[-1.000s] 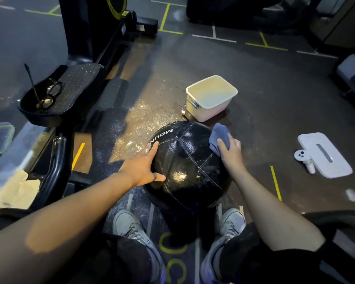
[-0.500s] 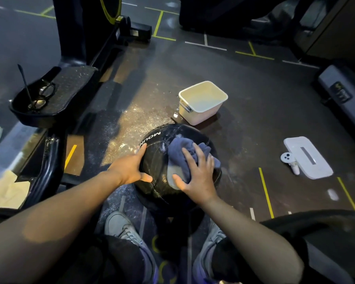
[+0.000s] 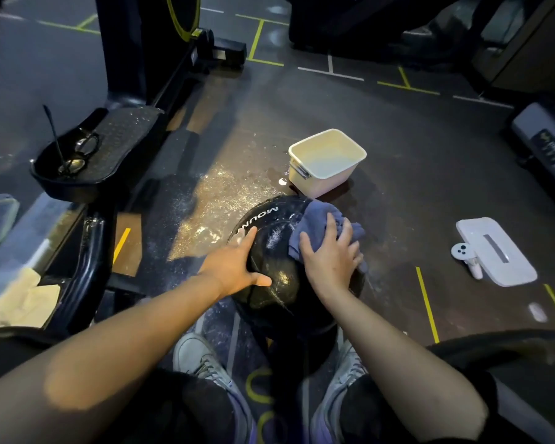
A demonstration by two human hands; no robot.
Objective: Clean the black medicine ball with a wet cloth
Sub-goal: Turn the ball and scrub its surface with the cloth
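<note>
Dark rubber gym flooring [image 3: 398, 129], crossed by yellow and white tape lines, fills the view, with a wet, speckled patch glinting just left of the black medicine ball [image 3: 276, 277]. That ball sits on the floor between the person's two grey sneakers, at the centre of the scene; being round it has no long axis, but its white lettering, reading "MOUN", lies on the upper left face and its stitched seams run across the glossy top.

Left of the ball stands a black exercise machine [image 3: 135, 59], whose textured footplate [image 3: 109, 145] carries a pair of eyeglasses [image 3: 84, 152]. Just beyond the ball, nearly touching its far edge, sits a cream rectangular plastic tub [image 3: 327, 161] with a handle on its left end. Well right of the ball lies a flat white case [image 3: 497, 251] with a small white controller [image 3: 462, 251] against its left edge.

Both forearms reach forward and down from the lower corners. The left hand [image 3: 234, 267] lies open and flat on the ball's left side, fingers stretched toward the lettering, thumb spread across the near face. The right hand [image 3: 330, 257] is spread palm down on the ball's upper right, fingers splayed, pressing a bunched blue cloth [image 3: 314, 222] against the surface; the cloth shows beyond the fingertips and to their right.
</note>
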